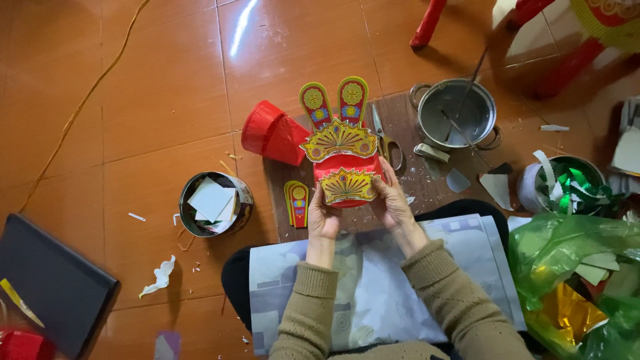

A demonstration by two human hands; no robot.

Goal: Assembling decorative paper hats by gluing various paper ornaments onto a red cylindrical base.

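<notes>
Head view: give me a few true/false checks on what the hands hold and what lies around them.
1. Both hands grip one thing. True: the left hand and the right hand hold the red paper hat from either side.
2. The scissors lie inside the metal pot. False: the scissors lie on the brown board, left of the metal pot.
3. The round tin left of the hands holds white paper squares. True: they sit in the round tin.
4. The red paper cone stands upright. False: the red paper cone lies on its side.
5. The green plastic bag is by the left hand. False: the green plastic bag is past the right arm.
</notes>
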